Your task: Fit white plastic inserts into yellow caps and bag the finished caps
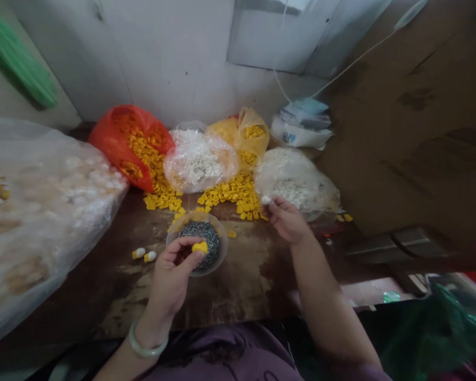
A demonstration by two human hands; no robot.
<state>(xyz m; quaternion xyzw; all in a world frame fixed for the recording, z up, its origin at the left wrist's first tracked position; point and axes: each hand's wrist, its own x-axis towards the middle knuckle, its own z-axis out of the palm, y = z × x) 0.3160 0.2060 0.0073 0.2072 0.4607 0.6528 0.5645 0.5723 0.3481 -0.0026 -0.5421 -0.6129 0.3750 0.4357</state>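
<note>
Yellow cap (200,246) sits pinched between the thumb and fingertips of the left hand (174,270), right over a clear bowl (223,257) of dark grains. The bowl stands on the brown counter (241,280), near its front edge. A pale bangle (146,346) circles the left wrist. The right hand (287,217) is curled almost closed, with a small white piece (266,200) nipped at its fingertips, just in front of a clear bag (297,180) of white bits. Loose yellow caps (234,193) lie in a heap behind the bowl, spilling from a red bag (111,132) and a yellow bag (254,132); another clear bag (200,159) of white bits sits between those two. Left of the bowl, two yellow-and-white pieces (144,255) lie side by side. A big clear sack (43,211) fills the left end of the counter.
</note>
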